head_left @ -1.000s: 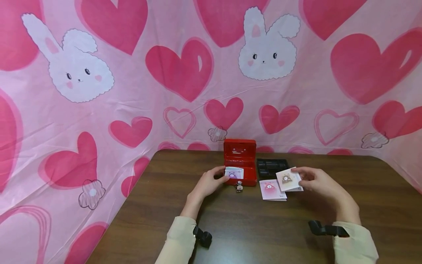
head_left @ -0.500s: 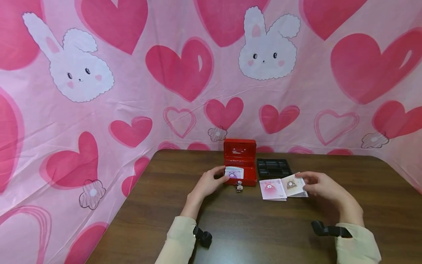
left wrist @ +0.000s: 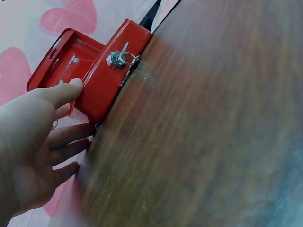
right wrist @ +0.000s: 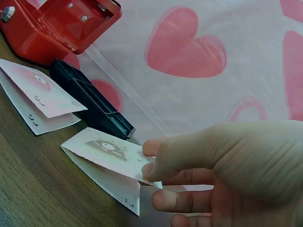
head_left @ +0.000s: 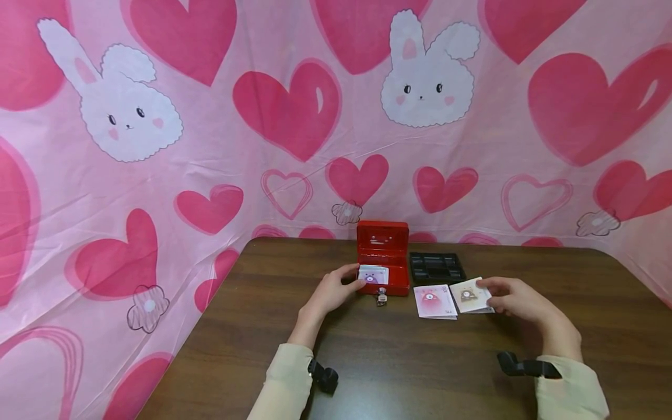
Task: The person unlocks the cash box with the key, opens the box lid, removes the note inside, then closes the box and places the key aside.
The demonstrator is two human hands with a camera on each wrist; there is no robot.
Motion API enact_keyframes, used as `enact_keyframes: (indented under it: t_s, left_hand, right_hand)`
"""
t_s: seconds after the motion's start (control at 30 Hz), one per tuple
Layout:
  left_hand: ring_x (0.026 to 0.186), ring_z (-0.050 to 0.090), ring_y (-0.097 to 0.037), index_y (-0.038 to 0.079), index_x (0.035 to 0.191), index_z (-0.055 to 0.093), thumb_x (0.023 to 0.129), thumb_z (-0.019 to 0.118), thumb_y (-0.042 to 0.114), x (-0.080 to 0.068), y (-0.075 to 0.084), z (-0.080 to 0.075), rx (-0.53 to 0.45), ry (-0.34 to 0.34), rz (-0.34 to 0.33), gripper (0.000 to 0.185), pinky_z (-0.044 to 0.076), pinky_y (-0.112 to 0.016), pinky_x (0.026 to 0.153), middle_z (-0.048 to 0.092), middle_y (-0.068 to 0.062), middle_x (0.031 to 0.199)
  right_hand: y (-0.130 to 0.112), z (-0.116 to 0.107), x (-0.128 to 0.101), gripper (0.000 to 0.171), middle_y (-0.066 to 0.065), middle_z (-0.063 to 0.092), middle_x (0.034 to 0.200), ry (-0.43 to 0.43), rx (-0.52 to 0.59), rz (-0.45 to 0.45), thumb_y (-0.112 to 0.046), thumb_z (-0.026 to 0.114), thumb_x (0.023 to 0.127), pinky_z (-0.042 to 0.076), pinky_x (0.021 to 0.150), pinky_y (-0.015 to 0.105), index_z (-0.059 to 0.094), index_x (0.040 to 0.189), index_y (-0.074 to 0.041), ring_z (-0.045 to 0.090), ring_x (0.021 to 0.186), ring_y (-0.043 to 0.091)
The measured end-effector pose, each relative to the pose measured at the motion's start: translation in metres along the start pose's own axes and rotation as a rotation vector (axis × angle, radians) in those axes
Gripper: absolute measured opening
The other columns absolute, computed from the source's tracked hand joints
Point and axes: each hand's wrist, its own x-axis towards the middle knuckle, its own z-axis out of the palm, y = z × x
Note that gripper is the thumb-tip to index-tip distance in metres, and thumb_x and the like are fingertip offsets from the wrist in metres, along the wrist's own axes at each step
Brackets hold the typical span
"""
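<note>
A red cash box (head_left: 382, 290) stands with its lid raised, and printed paper notes (head_left: 373, 275) lie inside it. At its left front corner my left hand (head_left: 329, 291) grips the box; the left wrist view shows the thumb (left wrist: 71, 90) on the front rim and fingers at the side. Farther right, my right hand (head_left: 517, 300) pinches the right edge of a folded paper note (head_left: 469, 295) with a brown one-eyed figure. The right wrist view shows the fold partly spread. Beside it on the table lies another folded note (head_left: 433, 301), pink with a one-eyed figure.
A black compartment tray (head_left: 437, 268) sits right of the box, behind the folded notes. Keys (left wrist: 124, 56) hang from the lock on the box's front. All this stands on a dark wooden table (head_left: 399, 356) before a pink heart-patterned cloth (head_left: 315, 198).
The right hand has moved right and slightly nearer with the brown-figured note, from overlapping the pink note to beside it. The left hand and the box have stayed put.
</note>
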Motion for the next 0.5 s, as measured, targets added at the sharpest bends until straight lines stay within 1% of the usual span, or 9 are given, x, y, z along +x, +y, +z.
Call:
enact_keyframes:
  t_s: [0.13, 0.2, 0.3, 0.43, 0.5]
  left_hand:
    - [0.134, 0.051, -0.025, 0.024, 0.145, 0.051, 0.093, 0.065, 0.045, -0.0003, -0.0001, -0.0004, -0.003, -0.002, 0.004, 0.058, 0.04, -0.056, 0.111, 0.057, -0.001, 0.144]
    - [0.134, 0.051, -0.024, 0.025, 0.145, 0.051, 0.093, 0.065, 0.045, -0.0004, -0.0001, -0.0005, -0.004, -0.002, 0.002, 0.058, 0.04, -0.056, 0.111, 0.057, 0.0, 0.144]
    - [0.134, 0.051, -0.025, 0.026, 0.145, 0.051, 0.093, 0.065, 0.046, -0.0003, 0.0003, -0.0009, -0.008, -0.001, -0.006, 0.058, 0.04, -0.057, 0.111, 0.057, 0.0, 0.144]
    - [0.134, 0.051, -0.025, 0.027, 0.145, 0.051, 0.092, 0.066, 0.047, -0.0004, 0.0007, -0.0008, -0.011, 0.001, -0.017, 0.058, 0.04, -0.057, 0.111, 0.057, 0.0, 0.144]
    - [0.134, 0.051, -0.025, 0.027, 0.145, 0.051, 0.092, 0.065, 0.048, -0.0006, 0.0008, -0.0009, -0.014, -0.001, -0.018, 0.059, 0.04, -0.058, 0.111, 0.057, 0.0, 0.144]
  right_hand:
    - [-0.0004, -0.0013, 0.0002, 0.052, 0.028, 0.059, 0.122, 0.011, -0.036, 0.005, -0.016, 0.065, 0.091, 0.049, 0.069, 0.031, 0.052, 0.137, 0.005, 0.055, 0.088, 0.023]
    - [-0.0011, -0.0021, 0.0002, 0.054, 0.03, 0.059, 0.125, 0.018, -0.051, 0.009, -0.018, 0.066, 0.091, 0.05, 0.071, 0.033, 0.051, 0.137, 0.006, 0.057, 0.093, 0.025]
    - [-0.0036, -0.0029, 0.0002, 0.056, 0.031, 0.057, 0.129, 0.025, -0.066, 0.027, -0.022, 0.068, 0.091, 0.054, 0.076, 0.039, 0.051, 0.138, 0.005, 0.059, 0.101, 0.03]
    - [-0.0064, -0.0021, 0.0011, 0.057, 0.031, 0.057, 0.129, 0.025, -0.071, 0.037, -0.024, 0.068, 0.091, 0.056, 0.081, 0.047, 0.051, 0.138, 0.005, 0.058, 0.107, 0.035]
    - [-0.0083, -0.0012, 0.0018, 0.055, 0.031, 0.059, 0.126, 0.032, -0.08, 0.024, -0.023, 0.068, 0.092, 0.056, 0.084, 0.05, 0.052, 0.136, 0.006, 0.059, 0.108, 0.038]
